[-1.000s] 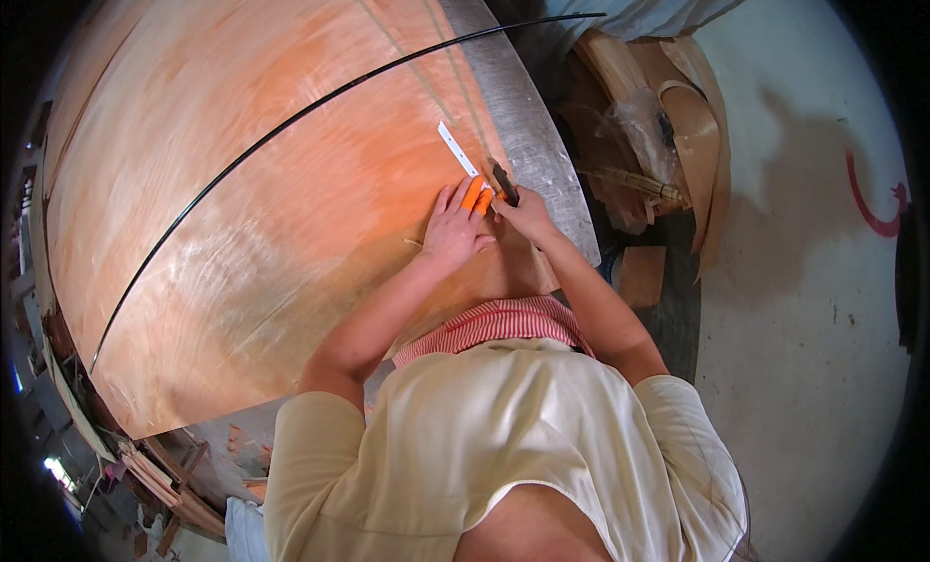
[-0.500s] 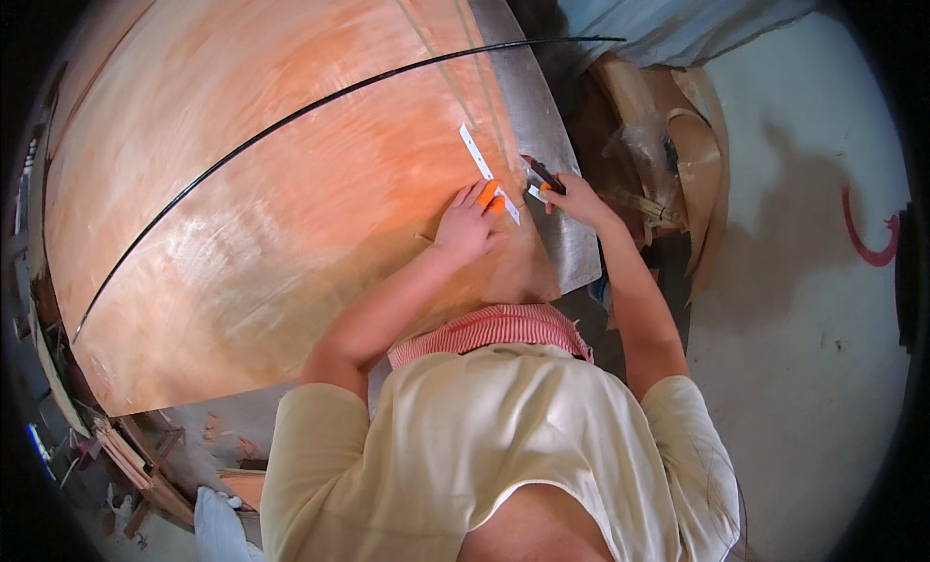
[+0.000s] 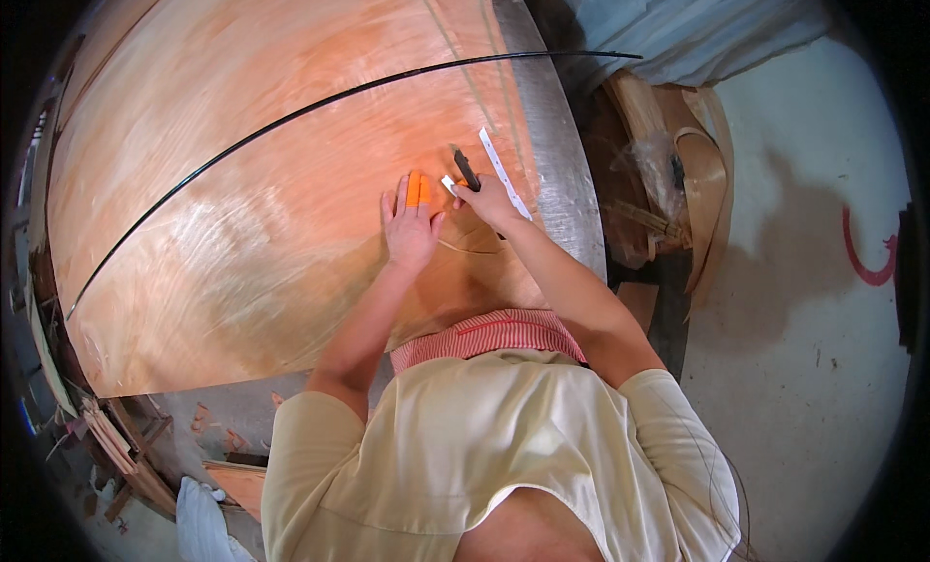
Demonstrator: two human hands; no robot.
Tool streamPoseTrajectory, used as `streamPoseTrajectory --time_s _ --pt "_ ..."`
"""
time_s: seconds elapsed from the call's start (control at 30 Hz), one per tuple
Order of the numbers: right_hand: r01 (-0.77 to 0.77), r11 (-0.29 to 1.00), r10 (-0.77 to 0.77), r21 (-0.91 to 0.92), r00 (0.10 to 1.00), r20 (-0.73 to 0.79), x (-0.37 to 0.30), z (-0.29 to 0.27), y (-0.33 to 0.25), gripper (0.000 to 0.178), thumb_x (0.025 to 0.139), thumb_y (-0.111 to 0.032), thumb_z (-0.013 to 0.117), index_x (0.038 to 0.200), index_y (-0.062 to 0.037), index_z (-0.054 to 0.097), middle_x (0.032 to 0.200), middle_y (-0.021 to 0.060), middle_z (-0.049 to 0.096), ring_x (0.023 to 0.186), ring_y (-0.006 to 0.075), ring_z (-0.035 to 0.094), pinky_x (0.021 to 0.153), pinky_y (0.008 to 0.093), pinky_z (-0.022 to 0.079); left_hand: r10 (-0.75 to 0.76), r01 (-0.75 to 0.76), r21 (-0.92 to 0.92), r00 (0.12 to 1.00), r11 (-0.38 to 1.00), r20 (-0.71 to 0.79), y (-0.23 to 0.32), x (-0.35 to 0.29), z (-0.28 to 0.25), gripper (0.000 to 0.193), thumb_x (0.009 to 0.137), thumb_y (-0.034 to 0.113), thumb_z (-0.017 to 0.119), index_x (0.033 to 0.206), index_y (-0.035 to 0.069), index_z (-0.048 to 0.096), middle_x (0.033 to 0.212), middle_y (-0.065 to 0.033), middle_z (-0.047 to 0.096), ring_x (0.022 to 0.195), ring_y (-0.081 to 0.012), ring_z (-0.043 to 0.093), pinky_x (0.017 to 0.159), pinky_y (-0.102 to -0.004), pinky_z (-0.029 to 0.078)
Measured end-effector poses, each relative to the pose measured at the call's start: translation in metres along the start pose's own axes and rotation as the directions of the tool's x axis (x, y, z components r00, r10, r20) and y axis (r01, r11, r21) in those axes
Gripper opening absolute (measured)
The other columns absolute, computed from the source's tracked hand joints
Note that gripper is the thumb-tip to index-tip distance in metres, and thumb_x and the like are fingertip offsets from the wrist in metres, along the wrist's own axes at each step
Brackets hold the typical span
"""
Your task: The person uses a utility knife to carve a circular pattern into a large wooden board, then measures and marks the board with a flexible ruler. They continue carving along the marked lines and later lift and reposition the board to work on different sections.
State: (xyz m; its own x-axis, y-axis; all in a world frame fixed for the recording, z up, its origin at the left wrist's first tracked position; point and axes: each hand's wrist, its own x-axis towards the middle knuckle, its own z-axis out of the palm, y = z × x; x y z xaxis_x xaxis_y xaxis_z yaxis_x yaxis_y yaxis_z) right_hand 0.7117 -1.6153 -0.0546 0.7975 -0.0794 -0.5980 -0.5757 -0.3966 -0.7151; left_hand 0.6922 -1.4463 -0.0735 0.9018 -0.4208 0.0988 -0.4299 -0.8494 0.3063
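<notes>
A large orange-brown sheet of wood veneer [image 3: 291, 213] spreads over the work surface in front of me. My left hand [image 3: 412, 234] lies flat on it with fingers stretched out; two fingers wear orange covers. Just to its right, my right hand [image 3: 492, 205] grips a dark-handled knife [image 3: 466, 169], its tip pointing away from me. A small white piece [image 3: 448, 184] pokes out by the same fingers; its kind I cannot make out. Beyond the right hand lies a narrow white strip [image 3: 502, 165] with small marks, partly hidden by that hand. A thin cut or crack [image 3: 470, 250] shows near my wrists.
A long thin black rod [image 3: 387, 79] arcs across the sheet. Bare grey metal [image 3: 572, 194] borders its right edge. Curled veneer offcuts [image 3: 702, 165] and clear plastic stand at the right, below bluish sheeting [image 3: 678, 29]. Wood scraps [image 3: 116, 446] lie lower left.
Both hands have moved left across the veneer. My left hand has come off the white strip and lies flat; my right hand has carried the knife from the sheet's right edge onto the sheet.
</notes>
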Motion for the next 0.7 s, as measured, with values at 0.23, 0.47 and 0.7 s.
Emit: streamPoseTrajectory --time_s 0.23,0.47,0.7 --pt "-0.036 0.987 0.038 -0.156 0.999 0.011 0.016 0.005 0.000 0.028 0.079 -0.029 0.060 0.074 -0.0020 0.061 0.064 0.0068 0.063 0.065 0.0169 0.060 0.065 0.0285 0.044 0.224 -0.225 0.035 0.974 0.974 0.013 0.000 0.009 0.005 0.042 0.079 0.019 0.053 0.117 0.001 0.049 0.130 -0.0107 0.042 0.126 -0.0240 0.031 0.103 -0.0490 0.020" --pt "-0.061 0.986 0.066 0.156 0.997 -0.029 -0.009 -0.020 0.020 0.029 0.081 -0.030 0.057 0.072 -0.0024 0.061 0.055 0.0047 0.057 0.051 0.0113 0.052 0.049 0.0255 0.038 0.254 -0.252 -0.046 0.966 0.967 0.046 -0.003 0.013 -0.001 0.037 0.079 0.023 0.056 0.110 0.004 0.055 0.123 -0.0108 0.047 0.125 -0.0255 0.032 0.102 -0.0474 0.021" --pt "-0.120 0.901 0.196 0.417 0.970 -0.146 -0.062 -0.068 0.089 0.026 0.084 -0.026 0.056 0.073 -0.0026 0.058 0.052 0.0020 0.051 0.040 0.0080 0.040 0.039 0.0222 0.029 0.367 -0.340 -0.166 0.915 0.926 0.170 -0.012 0.020 -0.024 0.034 0.077 0.030 0.060 0.105 0.010 0.060 0.124 -0.0130 0.044 0.124 -0.0296 0.031 0.102 -0.0488 0.020"
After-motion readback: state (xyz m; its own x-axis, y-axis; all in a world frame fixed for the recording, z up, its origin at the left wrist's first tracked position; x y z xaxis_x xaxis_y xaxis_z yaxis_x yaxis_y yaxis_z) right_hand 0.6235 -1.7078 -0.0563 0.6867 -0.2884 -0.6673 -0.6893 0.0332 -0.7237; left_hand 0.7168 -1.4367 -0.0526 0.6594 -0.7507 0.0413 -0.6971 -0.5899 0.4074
